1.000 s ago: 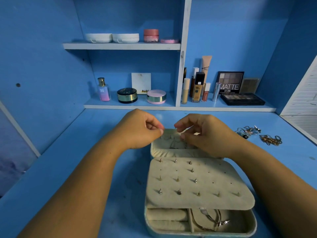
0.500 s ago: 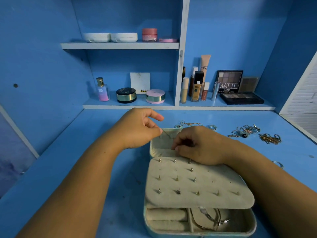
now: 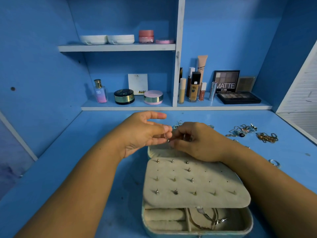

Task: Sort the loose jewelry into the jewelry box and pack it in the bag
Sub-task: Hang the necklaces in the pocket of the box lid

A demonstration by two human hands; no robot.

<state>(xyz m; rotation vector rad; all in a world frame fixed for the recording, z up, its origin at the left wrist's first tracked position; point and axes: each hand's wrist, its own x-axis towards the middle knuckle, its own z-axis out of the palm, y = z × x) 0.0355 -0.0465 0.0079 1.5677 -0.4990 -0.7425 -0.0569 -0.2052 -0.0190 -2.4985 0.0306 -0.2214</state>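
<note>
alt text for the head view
Left hand and right hand meet over the far end of an open jewelry box on a blue desk, pinching a small jewelry piece. Loose chains lie to its right, cosmetics on shelves behind.

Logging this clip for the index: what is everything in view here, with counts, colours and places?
jewelry box: one, beige lining, open, front centre of the desk
stud earrings: about twelve, metallic, on the box's panel
bracelets: count unclear, silvery, box's front right compartment
loose jewelry: several pieces, gold and silver, desk right
makeup items: many, mixed colours, on two shelves
small chain: one, silvery, above the box
left hand: pinches the chain
right hand: pinches the chain
</note>
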